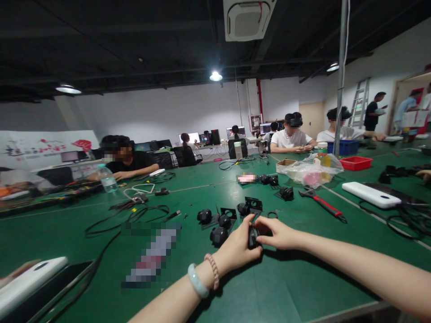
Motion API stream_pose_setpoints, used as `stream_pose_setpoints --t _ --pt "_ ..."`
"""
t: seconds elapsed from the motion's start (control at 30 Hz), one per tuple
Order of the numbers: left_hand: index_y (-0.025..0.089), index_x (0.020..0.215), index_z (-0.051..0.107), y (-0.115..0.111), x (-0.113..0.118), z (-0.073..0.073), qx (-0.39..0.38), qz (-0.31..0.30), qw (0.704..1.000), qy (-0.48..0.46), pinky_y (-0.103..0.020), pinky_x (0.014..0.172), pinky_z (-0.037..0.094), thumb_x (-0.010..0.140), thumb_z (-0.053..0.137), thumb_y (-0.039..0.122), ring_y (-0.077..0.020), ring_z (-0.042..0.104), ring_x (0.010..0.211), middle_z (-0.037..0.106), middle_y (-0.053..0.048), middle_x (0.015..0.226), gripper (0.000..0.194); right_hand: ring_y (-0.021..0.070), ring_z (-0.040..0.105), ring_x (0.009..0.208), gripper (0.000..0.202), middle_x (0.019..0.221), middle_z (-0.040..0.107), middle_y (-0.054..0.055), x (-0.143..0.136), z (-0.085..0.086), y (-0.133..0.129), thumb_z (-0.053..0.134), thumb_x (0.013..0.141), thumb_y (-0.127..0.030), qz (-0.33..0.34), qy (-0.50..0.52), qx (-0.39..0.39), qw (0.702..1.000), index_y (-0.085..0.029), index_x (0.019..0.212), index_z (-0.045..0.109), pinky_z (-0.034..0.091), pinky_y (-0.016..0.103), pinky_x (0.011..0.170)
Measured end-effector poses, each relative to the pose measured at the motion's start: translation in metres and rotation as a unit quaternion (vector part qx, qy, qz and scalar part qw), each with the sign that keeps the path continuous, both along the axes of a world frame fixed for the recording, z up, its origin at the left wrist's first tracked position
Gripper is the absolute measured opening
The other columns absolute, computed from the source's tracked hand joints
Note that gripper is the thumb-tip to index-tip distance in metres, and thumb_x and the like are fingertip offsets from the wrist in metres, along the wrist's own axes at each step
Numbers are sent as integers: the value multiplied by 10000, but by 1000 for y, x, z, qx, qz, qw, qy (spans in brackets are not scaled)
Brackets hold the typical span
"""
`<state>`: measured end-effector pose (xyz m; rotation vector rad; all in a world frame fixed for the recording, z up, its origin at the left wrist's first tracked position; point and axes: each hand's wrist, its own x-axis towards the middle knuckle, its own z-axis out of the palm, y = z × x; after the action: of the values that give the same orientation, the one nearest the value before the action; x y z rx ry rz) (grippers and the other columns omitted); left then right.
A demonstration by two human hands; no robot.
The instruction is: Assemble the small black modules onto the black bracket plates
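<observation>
item, held: one black part [253,237], above the table [276,291] in front of you, between your two hands. your left hand [243,244] has fingers and thumb round its near side; your right hand [278,234] meets it from the other side, fingertips pinching. hands together, closed on the same part; the two-sided grip probably serves to steady so small a piece.

item, loose: black pieces [218,236], several, round-bodied, some beside flat plates with a round hole, grouped just beyond and left of your left hand; presumably kept there for short reach.

item: black ring [273,215], flat, just beyond your right hand.

item: wrench [325,205], red and black handle, well to the right, handle end towards you, perhaps for easy pickup and kept out of your working space.

item: phone [153,255], as it seems, left of the pieces; blurred over, detail lost.

item: white device [37,280], lower left, cut off by the edge.

obscured: most of the held part, covered by your fingers; its shape and any join cannot be told. the rear pieces overlap, so their count is uncertain.
</observation>
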<state>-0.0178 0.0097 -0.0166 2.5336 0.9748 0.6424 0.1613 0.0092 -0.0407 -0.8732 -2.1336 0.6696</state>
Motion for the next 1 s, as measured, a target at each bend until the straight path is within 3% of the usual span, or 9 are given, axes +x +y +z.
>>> stream_pose_setpoints --t 1.0 --pt "174 1276 175 1 1 4 10 -17 1000 4 -353 829 416 650 561 253 -219 528 957 483 -106 1127 740 122 515 695 237 813 565 16 2 2 1 538 716 -239 -8 5 -7 1000 -154 928 474 409 239 631"
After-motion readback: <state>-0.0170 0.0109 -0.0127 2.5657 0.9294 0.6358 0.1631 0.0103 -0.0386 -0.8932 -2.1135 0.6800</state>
